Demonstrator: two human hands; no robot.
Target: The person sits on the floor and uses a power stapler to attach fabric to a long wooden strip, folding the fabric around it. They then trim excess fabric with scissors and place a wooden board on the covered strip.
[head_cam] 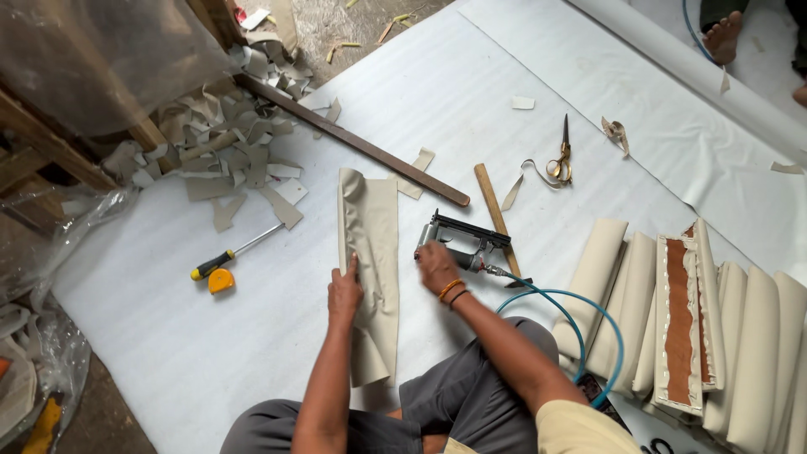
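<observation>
Nearest to us are our own knees in grey trousers [454, 403], folded on the white sheet [252, 336] that covers the floor. Just beyond them our left hand [345, 294] lies flat on a long strip of beige upholstery material [370, 252], fingers spread and pressing, not clenched round anything. The strip runs away from us, wrinkled at its far end and curling at the near one.

Our right hand [437, 267] reaches for the pneumatic staple gun [462, 244] lying just right of the strip; it touches the tool's near end, but we cannot tell whether the fingers have closed on the handle yet. A blue air hose [588, 319] loops from the gun back past our right arm.

To do this well, we judge that the left palm should keep the strip smooth and pinned while the right takes a full grip on the handle before lifting, with the hose kept free of the knee so that it does not drag the gun sideways.

Farther off lie a wooden stick [496, 214], a long dark batten [353, 143] and scissors [561, 160]. To the left are a yellow-handled screwdriver [231, 256] and a yellow tape measure [220, 281], with a heap of offcuts [227, 143] beyond. On the right, a row of covered cushion panels [672, 319] stands close together, one turned to show its brown backing. Another person's bare foot [723, 35] shows at the far right.
</observation>
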